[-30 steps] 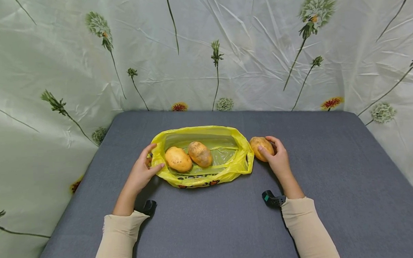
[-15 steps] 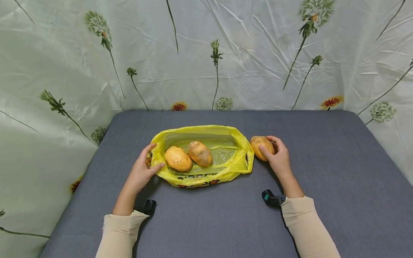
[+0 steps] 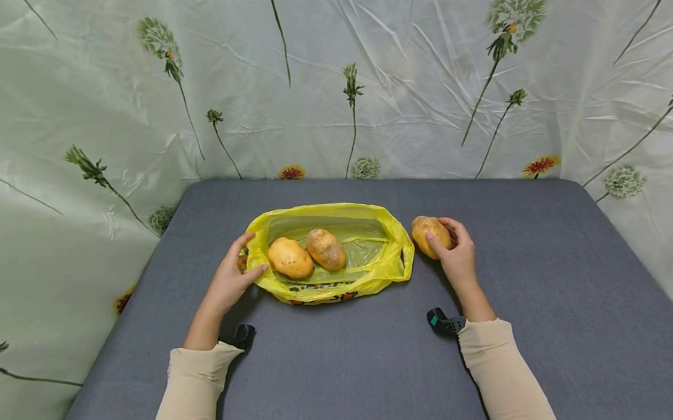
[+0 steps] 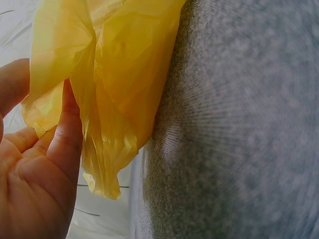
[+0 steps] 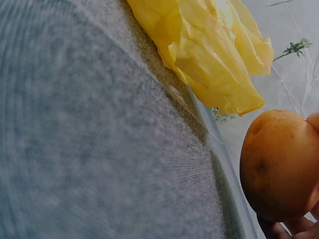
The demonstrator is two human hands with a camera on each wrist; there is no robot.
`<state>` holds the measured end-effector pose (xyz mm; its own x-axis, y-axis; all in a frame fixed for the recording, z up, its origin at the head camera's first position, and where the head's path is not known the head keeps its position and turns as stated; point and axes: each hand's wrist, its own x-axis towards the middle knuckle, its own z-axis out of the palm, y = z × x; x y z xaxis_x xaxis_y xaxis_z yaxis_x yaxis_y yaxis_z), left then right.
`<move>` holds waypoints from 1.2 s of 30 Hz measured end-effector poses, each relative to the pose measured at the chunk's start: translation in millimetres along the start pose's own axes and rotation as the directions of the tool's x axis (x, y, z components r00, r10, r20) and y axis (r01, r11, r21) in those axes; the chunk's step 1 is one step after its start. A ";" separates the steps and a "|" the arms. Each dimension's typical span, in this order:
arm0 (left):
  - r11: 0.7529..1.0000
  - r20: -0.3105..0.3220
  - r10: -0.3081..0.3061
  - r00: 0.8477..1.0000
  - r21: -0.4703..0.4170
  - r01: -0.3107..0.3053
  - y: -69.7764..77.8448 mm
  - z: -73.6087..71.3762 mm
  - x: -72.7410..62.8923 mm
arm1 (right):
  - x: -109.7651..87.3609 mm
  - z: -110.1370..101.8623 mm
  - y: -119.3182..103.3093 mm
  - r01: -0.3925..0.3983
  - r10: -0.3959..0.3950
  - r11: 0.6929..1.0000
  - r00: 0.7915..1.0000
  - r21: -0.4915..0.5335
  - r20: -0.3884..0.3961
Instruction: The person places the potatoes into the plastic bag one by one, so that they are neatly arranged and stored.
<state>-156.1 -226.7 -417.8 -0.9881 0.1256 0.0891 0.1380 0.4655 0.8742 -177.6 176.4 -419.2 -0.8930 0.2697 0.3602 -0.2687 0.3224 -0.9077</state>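
Note:
A yellow plastic bag [image 3: 383, 273] stands with its mouth spread wide, and two potatoes [image 3: 290, 258] lie side by side in its left half. At the bag's left end, my left hand [image 3: 230, 278] holds the rim, thumb over the near side and fingers at the far side. In the left wrist view, the yellow plastic [image 4: 127, 74] hangs between thumb and fingers. Just right of the bag, my right hand [image 3: 457, 255] grips a third potato [image 3: 426, 231], thumb on its near face. The right wrist view shows this potato [image 5: 276, 164] beside the bag's end [image 5: 214, 64].
A grey cloth-covered table [image 3: 342, 370] lies under everything. Behind it and along the left hangs a pale curtain [image 3: 421, 77] printed with flowers. Each wrist carries a black camera mount, such as the right mount [image 3: 445, 322].
My right hand has moved slightly up and to the right with its potato, opening a small gap to the bag. The left hand and the bag stay as they were.

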 end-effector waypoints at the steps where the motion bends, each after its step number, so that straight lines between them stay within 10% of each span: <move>1: 1.000 0.001 -0.003 1.000 -0.001 0.003 0.2 -0.1 0.1 | 0.2 0.0 -0.1 0.008 -0.008 1.000 1.000 0.001 -0.006; 36: 1.000 -0.002 -0.011 1.000 -0.016 0.011 -1.1 0.6 0.5 | -0.6 1.5 -26.7 0.188 -0.182 0.977 0.981 0.101 -0.066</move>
<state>-156.7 -226.6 -419.0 -0.9896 0.1189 0.0806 0.1263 0.4529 0.8826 -170.4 166.2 -395.4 -0.8034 0.2656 0.5329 -0.4671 0.2739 -0.8407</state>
